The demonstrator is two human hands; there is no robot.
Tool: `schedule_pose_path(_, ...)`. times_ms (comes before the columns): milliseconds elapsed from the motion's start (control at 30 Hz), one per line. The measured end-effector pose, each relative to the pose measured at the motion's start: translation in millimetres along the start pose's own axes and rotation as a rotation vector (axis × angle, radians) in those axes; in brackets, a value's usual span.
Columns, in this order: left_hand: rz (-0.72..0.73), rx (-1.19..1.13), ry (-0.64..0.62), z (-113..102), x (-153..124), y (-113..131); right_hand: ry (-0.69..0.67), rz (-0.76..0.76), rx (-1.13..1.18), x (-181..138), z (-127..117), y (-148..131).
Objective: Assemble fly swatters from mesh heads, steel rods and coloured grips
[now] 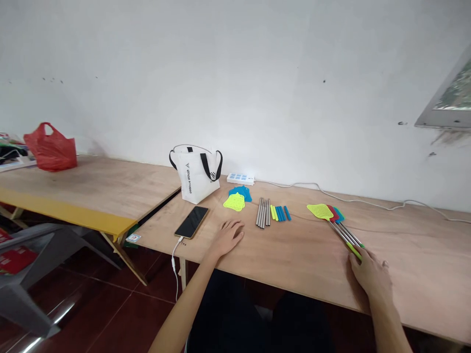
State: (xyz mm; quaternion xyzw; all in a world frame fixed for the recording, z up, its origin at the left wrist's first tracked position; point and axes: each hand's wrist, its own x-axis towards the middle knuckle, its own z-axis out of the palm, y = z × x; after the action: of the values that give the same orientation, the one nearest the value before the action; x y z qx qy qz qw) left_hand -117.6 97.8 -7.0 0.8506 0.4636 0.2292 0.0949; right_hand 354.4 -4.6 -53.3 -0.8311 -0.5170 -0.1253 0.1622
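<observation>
My left hand [227, 238] lies flat on the wooden table with its fingers stretched out, holding nothing. At the right, the fingers of my right hand [371, 272] close around the handle end of a yellow-green fly swatter [320, 211]. A red swatter head [334, 214] and a blue-green one [339, 215] lie fanned beside it, their metal rods running towards the same hand. Between my hands are several metal rods [262, 213] in a row, then short yellow handle grips [274, 213] and blue grips [280, 213]. Loose yellow swatter heads [234, 201] overlap blue heads [243, 192] behind my left hand.
A black phone [192, 221] with a white charging cable [173, 264] lies left of my left hand. Behind it stands a white bag [196, 174], near a white power strip [240, 178]. On the neighbouring table sits a red plastic bag [51, 149]. A grey chair [29, 289] stands below.
</observation>
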Motion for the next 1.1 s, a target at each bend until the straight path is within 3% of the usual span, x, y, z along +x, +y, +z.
schedule_pose_path(500,-0.001,-0.008,-0.016,-2.9,-0.5,2.4,0.013,-0.012,0.001,-0.4,-2.1,-3.0)
schedule_pose_path(1100,-0.009,-0.009,-0.011,-1.4,-0.3,1.7,-0.062,-0.006,0.068,1.9,5.7,-3.1)
